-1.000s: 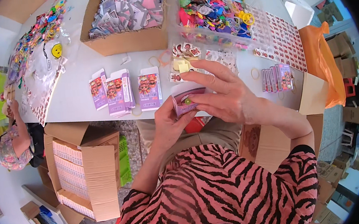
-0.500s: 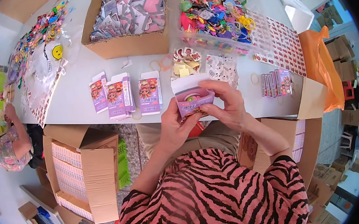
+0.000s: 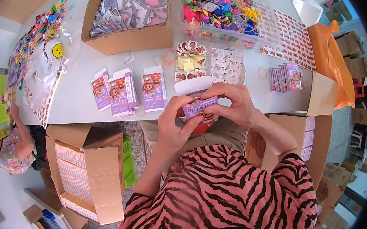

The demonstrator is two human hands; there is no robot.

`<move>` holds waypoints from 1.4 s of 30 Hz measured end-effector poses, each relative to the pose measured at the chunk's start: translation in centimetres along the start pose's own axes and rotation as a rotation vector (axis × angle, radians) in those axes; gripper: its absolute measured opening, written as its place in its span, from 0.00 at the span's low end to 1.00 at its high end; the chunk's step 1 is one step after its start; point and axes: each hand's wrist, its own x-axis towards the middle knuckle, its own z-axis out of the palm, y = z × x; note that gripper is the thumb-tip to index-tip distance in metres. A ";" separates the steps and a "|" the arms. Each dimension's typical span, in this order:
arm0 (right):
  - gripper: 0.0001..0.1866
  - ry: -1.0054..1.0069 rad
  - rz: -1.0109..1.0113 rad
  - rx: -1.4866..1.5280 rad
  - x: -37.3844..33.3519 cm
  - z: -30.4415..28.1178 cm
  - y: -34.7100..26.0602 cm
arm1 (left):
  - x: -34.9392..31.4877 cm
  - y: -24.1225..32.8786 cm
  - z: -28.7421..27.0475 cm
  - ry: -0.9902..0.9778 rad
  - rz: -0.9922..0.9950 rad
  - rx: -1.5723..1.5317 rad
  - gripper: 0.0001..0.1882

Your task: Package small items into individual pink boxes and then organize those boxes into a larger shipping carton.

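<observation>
Both my hands hold a small purple printed carton (image 3: 199,107) at the table's near edge, its white top flap (image 3: 193,85) standing up. My left hand (image 3: 172,123) grips the carton's left side, thumb low on the front. Around the right side curl the fingers of my right hand (image 3: 236,104), with its thumb on the printed front. A bit of something colourful shows at the carton's mouth; most of the inside is hidden. Just beyond lie a pile of stickers and yellow paper slips (image 3: 191,62) and small white printed packets (image 3: 227,66).
Flat purple cartons (image 3: 121,94) lie to the left, filled ones (image 3: 285,78) to the right. Behind are a cardboard box of cards (image 3: 129,42) and a clear bin of colourful trinkets (image 3: 217,10). Open cartons (image 3: 103,185) flank me. Another person (image 3: 13,148) sits far left.
The carton has tipped more upright and its front now faces up toward me. My fingers have shifted around its mouth. The view has moved slightly.
</observation>
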 end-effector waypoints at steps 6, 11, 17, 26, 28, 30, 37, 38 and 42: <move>0.13 -0.045 0.073 0.115 -1.8 1.1 0.9 | -2.9 -0.8 0.0 -0.034 -0.172 -0.162 0.22; 0.14 -0.190 0.227 0.146 -4.6 2.3 2.9 | -6.1 -2.3 -0.9 -0.185 -0.270 -0.020 0.20; 0.31 -0.114 0.411 0.333 -6.1 4.0 2.7 | -7.9 -2.8 -0.8 -0.240 -0.393 -0.121 0.20; 0.24 -0.157 0.368 0.279 -6.2 4.4 3.2 | -7.3 -0.8 0.3 -0.073 -0.506 -0.325 0.31; 0.20 -0.143 0.325 0.281 -6.3 4.4 3.3 | -7.0 -1.2 0.1 -0.014 -0.503 -0.318 0.30; 0.15 -0.143 0.264 0.303 -6.7 4.5 3.8 | -7.3 -2.4 -0.5 -0.209 -0.226 0.099 0.21; 0.12 -0.134 0.331 0.350 -6.6 3.8 2.5 | -6.5 -0.6 -0.3 -0.101 -0.428 -0.124 0.12; 0.12 -0.175 0.419 0.391 -6.6 3.4 2.3 | -6.3 -0.4 -0.6 -0.101 -0.429 -0.124 0.12; 0.12 -0.188 0.378 0.363 -6.6 3.3 2.2 | -5.0 0.4 -1.6 -0.266 -0.589 -0.095 0.10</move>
